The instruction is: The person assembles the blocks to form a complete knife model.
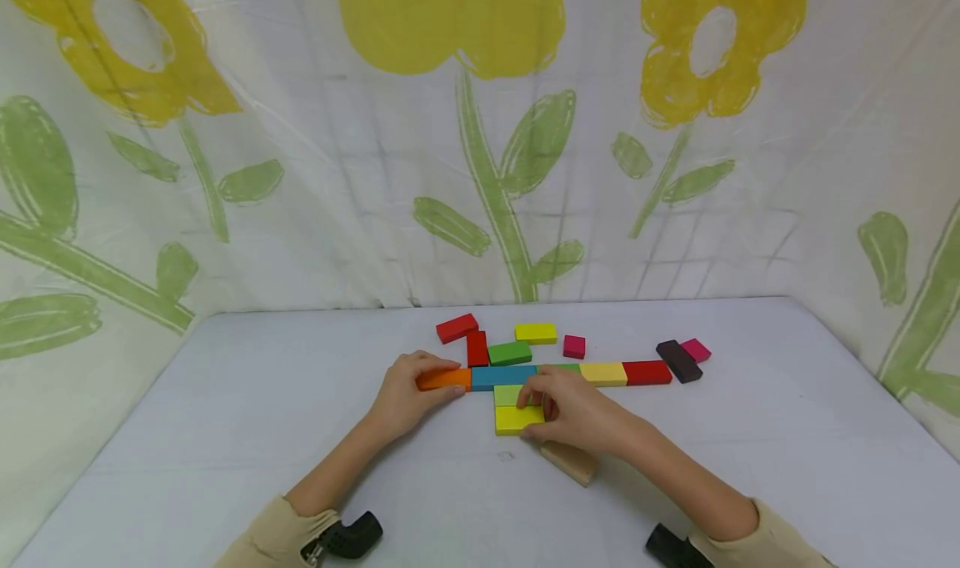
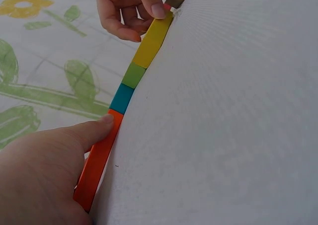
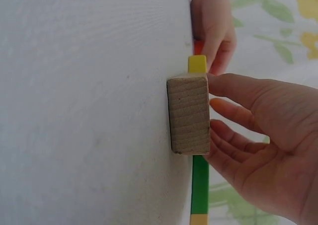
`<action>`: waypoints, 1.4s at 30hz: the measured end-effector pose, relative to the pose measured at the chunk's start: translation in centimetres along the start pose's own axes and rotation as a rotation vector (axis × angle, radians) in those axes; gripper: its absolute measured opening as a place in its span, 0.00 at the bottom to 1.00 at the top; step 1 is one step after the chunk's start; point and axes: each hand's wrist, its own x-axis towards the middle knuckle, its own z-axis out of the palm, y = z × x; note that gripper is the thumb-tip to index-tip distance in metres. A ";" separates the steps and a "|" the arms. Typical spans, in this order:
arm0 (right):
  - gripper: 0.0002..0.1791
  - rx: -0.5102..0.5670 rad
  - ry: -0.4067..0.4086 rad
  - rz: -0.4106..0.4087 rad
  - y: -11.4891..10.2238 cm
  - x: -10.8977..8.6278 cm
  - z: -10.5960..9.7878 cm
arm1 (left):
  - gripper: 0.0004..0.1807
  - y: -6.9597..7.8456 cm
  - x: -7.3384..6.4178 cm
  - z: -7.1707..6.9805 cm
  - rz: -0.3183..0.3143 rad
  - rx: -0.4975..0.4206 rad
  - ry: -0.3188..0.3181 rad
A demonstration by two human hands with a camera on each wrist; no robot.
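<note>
My left hand [image 1: 401, 399] grips the orange block [image 1: 446, 379], thumb in front and fingers behind. This block ends a row on its left; rightward follow a blue block [image 1: 501, 375], a partly hidden green block, a pale yellow block [image 1: 603, 374] and a red block [image 1: 647, 373]. Against the blue block's front lies a light green block [image 1: 506, 394], with a yellow block [image 1: 513, 420] before it. Around the yellow block's right end, my right hand [image 1: 581, 409] pinches with thumb and curled fingers. A plain wooden block [image 3: 190, 115] lies just beneath that hand.
Behind the row lie two red blocks [image 1: 477, 349], a green block [image 1: 510, 353], a yellow block [image 1: 536, 333] and a pink block [image 1: 574, 347]. A dark block [image 1: 679, 361] touches another pink block [image 1: 697, 350] at the right. A flower-printed cloth [image 1: 337, 176] hangs behind the white table [image 1: 225, 434].
</note>
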 end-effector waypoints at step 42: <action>0.10 0.146 0.098 -0.045 1.4 2.4 -2.6 | 0.18 0.1 -0.1 -0.1 -0.004 -0.009 0.003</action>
